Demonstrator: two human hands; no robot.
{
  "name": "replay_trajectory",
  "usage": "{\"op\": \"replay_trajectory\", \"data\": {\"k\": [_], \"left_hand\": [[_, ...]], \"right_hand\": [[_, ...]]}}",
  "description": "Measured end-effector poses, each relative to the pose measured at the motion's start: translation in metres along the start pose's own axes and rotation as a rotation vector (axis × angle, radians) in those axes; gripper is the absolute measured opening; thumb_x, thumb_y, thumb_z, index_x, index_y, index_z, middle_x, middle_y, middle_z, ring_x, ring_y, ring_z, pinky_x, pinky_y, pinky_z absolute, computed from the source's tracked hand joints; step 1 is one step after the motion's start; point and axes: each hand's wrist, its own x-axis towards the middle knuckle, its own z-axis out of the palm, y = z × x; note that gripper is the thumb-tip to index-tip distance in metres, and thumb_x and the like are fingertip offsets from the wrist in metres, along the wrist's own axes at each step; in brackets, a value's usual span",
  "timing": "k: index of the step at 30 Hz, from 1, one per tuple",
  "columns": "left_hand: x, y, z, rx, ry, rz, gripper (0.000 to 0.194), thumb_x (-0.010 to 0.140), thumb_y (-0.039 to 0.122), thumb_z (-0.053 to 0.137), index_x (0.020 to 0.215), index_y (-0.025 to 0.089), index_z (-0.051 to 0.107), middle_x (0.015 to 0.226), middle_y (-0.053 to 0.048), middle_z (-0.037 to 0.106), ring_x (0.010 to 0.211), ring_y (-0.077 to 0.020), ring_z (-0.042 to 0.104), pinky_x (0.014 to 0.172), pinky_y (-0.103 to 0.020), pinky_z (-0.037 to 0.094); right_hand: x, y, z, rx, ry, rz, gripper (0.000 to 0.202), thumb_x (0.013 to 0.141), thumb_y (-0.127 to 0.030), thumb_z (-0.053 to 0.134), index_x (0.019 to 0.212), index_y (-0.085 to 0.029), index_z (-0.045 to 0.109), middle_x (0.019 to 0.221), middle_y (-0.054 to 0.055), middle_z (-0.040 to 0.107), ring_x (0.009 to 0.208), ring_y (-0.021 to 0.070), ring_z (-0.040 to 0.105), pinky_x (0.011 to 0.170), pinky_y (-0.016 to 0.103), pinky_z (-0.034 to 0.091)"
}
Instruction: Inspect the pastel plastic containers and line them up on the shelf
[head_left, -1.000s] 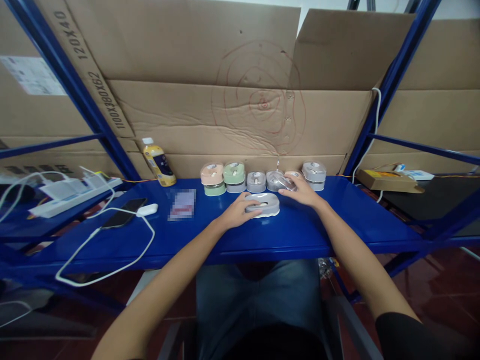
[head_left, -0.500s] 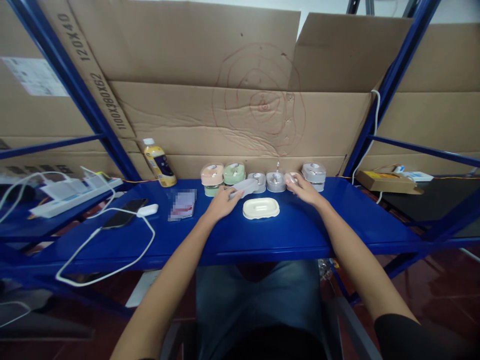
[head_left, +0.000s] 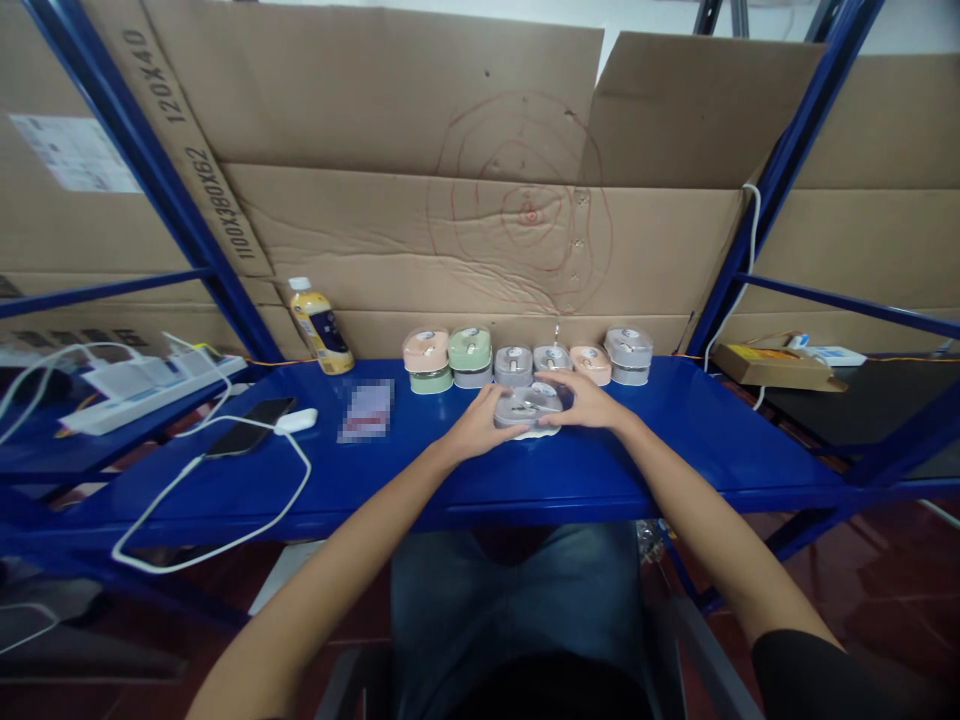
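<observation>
Both hands meet over the middle of the blue table. My left hand (head_left: 480, 422) grips the left end of a clear lid (head_left: 528, 403), and my right hand (head_left: 583, 402) grips its right end. Under the lid a cream oval tray (head_left: 541, 432) shows only at its lower edge. Just behind stand a grey round box (head_left: 514, 364), another grey one (head_left: 552, 358) and a pink one (head_left: 591, 364). Stacked boxes stand at both ends of the row: pink on green (head_left: 426, 350), green on grey (head_left: 470, 348) and grey (head_left: 628, 346).
A yellow bottle (head_left: 321, 328) stands at the back left of the blue table (head_left: 465, 488). In front of it lies a blurred phone (head_left: 367, 411). A black phone (head_left: 250, 427) and white cable lie farther left. Blue posts frame both sides.
My left hand has moved right and towards me with the clear lid, now over the cream tray. My right hand has left the pink box and come to the lid's right end.
</observation>
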Motion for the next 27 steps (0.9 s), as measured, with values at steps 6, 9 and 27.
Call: {"op": "replay_trajectory", "data": {"k": [6,9,27], "left_hand": [[0.003,-0.012,0.008,-0.126,0.022,-0.142,0.114,0.063,0.059,0.092,0.152,0.018,0.034,0.143,-0.022,0.059,0.133,-0.0424,0.058,0.109,-0.059,0.048],[0.002,-0.013,0.009,-0.145,0.001,-0.148,0.120,0.062,0.059,0.093,0.156,0.021,0.029,0.145,-0.021,0.058,0.136,-0.0434,0.056,0.111,-0.061,0.046],[0.005,-0.020,-0.006,-0.229,0.005,-0.113,0.099,0.070,0.052,0.089,0.149,0.019,0.039,0.135,-0.018,0.065,0.128,-0.0358,0.063,0.112,-0.057,0.047]], "right_hand": [[0.011,-0.002,0.013,-0.083,-0.092,-0.074,0.091,0.067,-0.056,0.090,0.148,-0.027,0.059,0.130,0.011,0.066,0.121,0.0314,0.064,0.108,0.053,0.049],[0.014,-0.002,0.017,-0.114,-0.141,-0.069,0.092,0.067,-0.057,0.091,0.149,-0.029,0.058,0.127,0.009,0.065,0.119,0.0308,0.064,0.108,0.052,0.050],[-0.002,-0.002,0.005,-0.123,-0.044,0.018,0.092,0.068,-0.054,0.091,0.149,-0.024,0.058,0.138,0.013,0.065,0.129,0.0347,0.061,0.113,0.053,0.044]]}}
